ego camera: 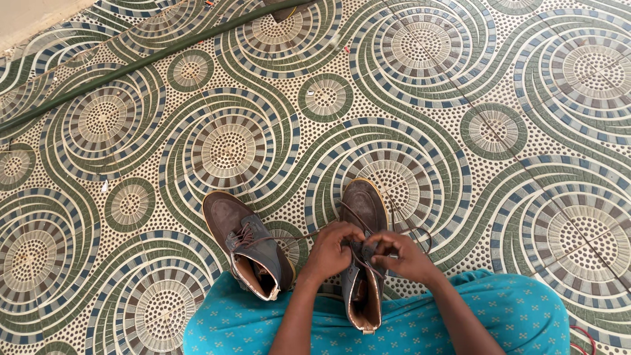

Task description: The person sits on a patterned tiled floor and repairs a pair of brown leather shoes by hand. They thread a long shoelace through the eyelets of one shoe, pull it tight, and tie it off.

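Your left hand [330, 252] and right hand [403, 256] both pinch the dark brown laces [360, 253] of the brown suede boot [363, 253]. The second matching boot [246, 243] stands just beside it on the patterned mosaic floor [460, 131].

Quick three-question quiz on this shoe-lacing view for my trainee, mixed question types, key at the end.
1. True or false: both hands are working on the same boot.
2. Which boot has nobody touching it? A) the one on the person's left B) the one on the person's right
3. What long thing lies across the far corner of the floor?

Key
1. True: the left hand and right hand pinch the laces of the right boot.
2. A: the left boot lies apart on the tiled floor.
3. A dark green hose.
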